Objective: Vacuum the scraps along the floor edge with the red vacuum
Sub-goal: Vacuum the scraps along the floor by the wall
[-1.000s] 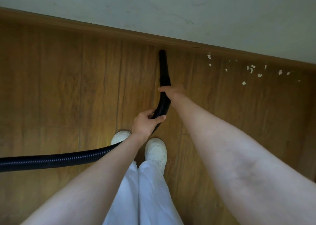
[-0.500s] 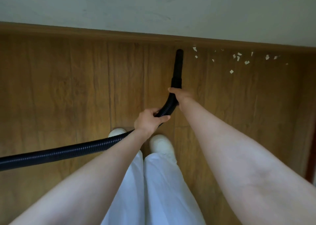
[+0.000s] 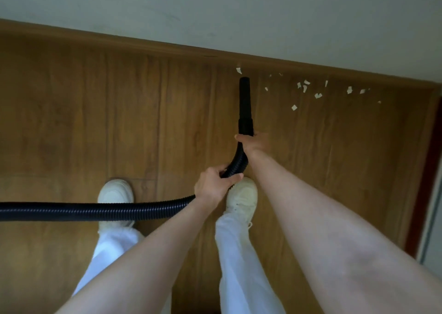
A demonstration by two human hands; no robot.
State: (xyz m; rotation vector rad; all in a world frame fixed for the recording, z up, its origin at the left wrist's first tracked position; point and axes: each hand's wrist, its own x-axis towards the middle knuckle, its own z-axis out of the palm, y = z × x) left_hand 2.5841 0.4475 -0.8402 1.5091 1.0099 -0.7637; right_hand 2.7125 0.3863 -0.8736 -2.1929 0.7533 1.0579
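The wooden floor (image 3: 71, 122) left of the black nozzle (image 3: 245, 103) lies bare up to the baseboard (image 3: 143, 43), open for passing. Right of the nozzle, paper scraps (image 3: 303, 87) dot the strip near the baseboard. A dark red edge (image 3: 423, 170), perhaps a door frame, closes the far right. The hose (image 3: 95, 211) crosses the left shoe (image 3: 116, 194).

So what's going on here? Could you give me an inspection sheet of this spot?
Surface: wooden floor, meeting a baseboard.
Job's things: black nozzle aimed at the wall; white paper scraps scattered to its right, one scrap just beyond its tip.
Clutter: nothing seen.
Grippers: left hand grips the ribbed hose; right hand grips the nozzle base.
Cables: the hose runs off left.
Surroundings: pale wall; white shoes.
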